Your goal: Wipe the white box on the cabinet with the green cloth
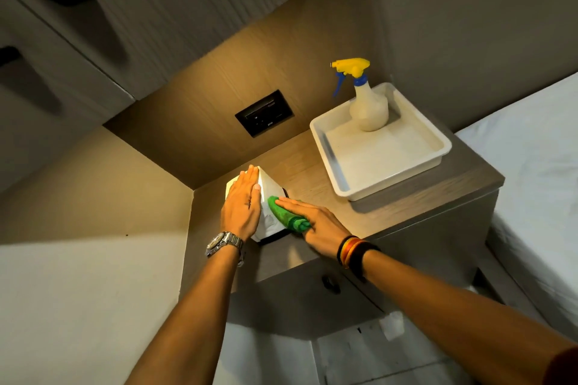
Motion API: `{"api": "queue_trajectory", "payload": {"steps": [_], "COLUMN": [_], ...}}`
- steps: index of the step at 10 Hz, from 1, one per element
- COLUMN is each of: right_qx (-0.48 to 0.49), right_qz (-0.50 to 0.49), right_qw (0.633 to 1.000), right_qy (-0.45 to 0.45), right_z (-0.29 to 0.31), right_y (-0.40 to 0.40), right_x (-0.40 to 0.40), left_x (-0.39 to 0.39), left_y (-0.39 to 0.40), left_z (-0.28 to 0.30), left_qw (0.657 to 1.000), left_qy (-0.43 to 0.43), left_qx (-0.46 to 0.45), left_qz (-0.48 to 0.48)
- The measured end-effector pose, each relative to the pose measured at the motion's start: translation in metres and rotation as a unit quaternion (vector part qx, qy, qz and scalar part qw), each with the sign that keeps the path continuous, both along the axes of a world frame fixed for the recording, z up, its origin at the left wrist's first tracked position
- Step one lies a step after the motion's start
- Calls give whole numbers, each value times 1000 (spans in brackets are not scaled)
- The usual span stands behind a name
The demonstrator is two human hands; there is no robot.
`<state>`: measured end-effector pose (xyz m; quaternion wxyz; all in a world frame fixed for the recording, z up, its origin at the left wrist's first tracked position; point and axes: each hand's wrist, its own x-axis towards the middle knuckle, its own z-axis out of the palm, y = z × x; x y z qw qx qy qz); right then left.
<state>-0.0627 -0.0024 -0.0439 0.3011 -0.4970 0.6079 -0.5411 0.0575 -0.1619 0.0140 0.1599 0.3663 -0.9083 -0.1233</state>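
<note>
The white box (268, 189) stands at the left end of the wooden cabinet top (406, 206). My left hand (242, 205) lies flat on the box's top and left face, fingers together, holding it steady. My right hand (312, 220) presses the green cloth (286, 212) flat against the box's right face. Only part of the cloth shows from under my fingers. Much of the box is hidden by both hands.
A white tray (337, 175) sits on the right part of the cabinet, with a spray bottle (367, 106) with a yellow and blue trigger standing in it. A black wall socket panel (264, 113) is behind. A white bed (538, 166) adjoins on the right.
</note>
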Motion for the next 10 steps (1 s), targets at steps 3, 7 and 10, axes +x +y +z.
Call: {"api": "queue_trajectory", "payload": {"steps": [3, 7, 10], "right_qx": [8, 444, 392], "right_qz": [-147, 61, 0], "right_qw": [971, 795, 834], "right_qy": [186, 408, 388], "right_z": [60, 12, 22], "right_y": [18, -3, 18], "right_x": [-126, -199, -174], "left_x": [-21, -160, -135], "left_y": [18, 112, 121], "left_z": [7, -60, -29], "left_qw": [999, 994, 999], "left_qy": [-33, -104, -24], "left_qx": [-29, 5, -4], "left_qz": [5, -41, -30]}}
